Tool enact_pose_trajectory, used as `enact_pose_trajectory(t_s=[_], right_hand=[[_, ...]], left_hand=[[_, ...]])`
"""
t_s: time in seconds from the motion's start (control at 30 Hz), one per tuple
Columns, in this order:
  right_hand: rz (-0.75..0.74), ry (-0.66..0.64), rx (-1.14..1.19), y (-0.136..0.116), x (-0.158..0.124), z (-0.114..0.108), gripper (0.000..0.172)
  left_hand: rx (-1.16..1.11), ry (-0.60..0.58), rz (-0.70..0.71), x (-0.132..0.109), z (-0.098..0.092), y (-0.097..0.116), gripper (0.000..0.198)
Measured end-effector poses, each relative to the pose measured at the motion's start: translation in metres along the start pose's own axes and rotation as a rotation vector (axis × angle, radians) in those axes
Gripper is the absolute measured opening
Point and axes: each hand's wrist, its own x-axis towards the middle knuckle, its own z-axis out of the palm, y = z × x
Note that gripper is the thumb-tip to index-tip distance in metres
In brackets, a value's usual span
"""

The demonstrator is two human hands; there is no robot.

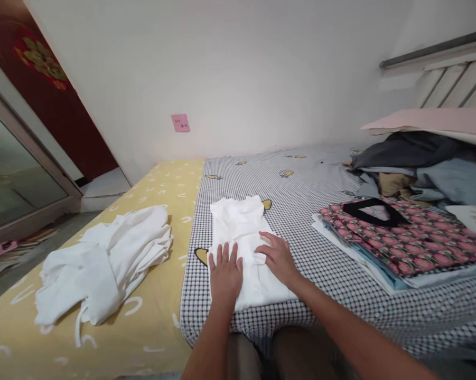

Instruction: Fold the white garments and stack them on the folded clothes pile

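Observation:
A folded white garment (241,227) lies on the black-and-white checked sheet (313,174) in front of me. My left hand (225,272) lies flat on its near left part, fingers stretched out and slightly apart. My right hand (278,257) rests flat on the garment's right side, fingers pointing left, touching the cloth. Neither hand grips anything. Both forearms reach in from the bottom edge.
A crumpled white garment (103,264) lies on the yellow sheet (158,184) to the left. A stack of folded clothes topped by a pink floral piece (412,240) sits at the right, with a loose heap of grey and blue clothes (420,169) behind it. A glass door (16,174) stands far left.

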Motion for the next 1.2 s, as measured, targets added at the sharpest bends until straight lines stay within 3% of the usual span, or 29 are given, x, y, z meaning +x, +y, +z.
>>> enact_pose_trajectory(t_s=[0.17, 0.33, 0.4, 0.47, 0.57, 0.63, 0.73, 0.8, 0.87, 1.03, 1.2], right_hand=[[0.037, 0.083, 0.121, -0.006, 0.022, -0.011, 0.039], [0.22, -0.048, 0.332, -0.028, 0.038, -0.015, 0.04], [0.236, -0.07, 0.467, -0.033, 0.039, -0.015, 0.052], [0.272, -0.009, 0.545, -0.033, 0.033, -0.017, 0.06], [0.331, 0.134, 0.397, -0.032, 0.017, -0.023, 0.044], [0.23, 0.114, 0.222, -0.035, 0.005, -0.026, 0.038], [0.06, -0.114, 0.002, -0.036, -0.006, -0.021, 0.04], [0.11, -0.275, -0.128, -0.029, -0.007, -0.013, 0.042], [0.247, -0.354, -0.249, -0.016, -0.007, -0.004, 0.045], [0.411, -0.227, -0.393, 0.012, -0.008, 0.009, 0.048], [0.453, -0.055, -0.37, -0.008, -0.003, -0.007, 0.053]], left_hand=[[0.024, 0.034, -0.013, 0.0, 0.001, 0.002, 0.048], [0.0, 0.007, -0.025, 0.0, 0.001, 0.001, 0.049], [-0.011, -0.019, -0.023, 0.0, 0.0, 0.0, 0.05], [-0.017, -0.047, -0.015, 0.0, 0.0, -0.002, 0.052], [-0.016, -0.076, -0.014, 0.0, 0.0, -0.004, 0.055], [-0.017, -0.083, -0.017, -0.001, -0.002, -0.004, 0.055], [-0.011, -0.073, -0.002, -0.001, -0.004, -0.004, 0.054], [0.006, -0.051, 0.008, -0.002, -0.004, -0.003, 0.054], [0.017, -0.017, 0.006, -0.002, -0.003, -0.003, 0.054], [0.015, 0.025, -0.005, 0.0, 0.003, -0.003, 0.052], [0.03, 0.009, -0.016, 0.0, 0.001, -0.002, 0.052]])
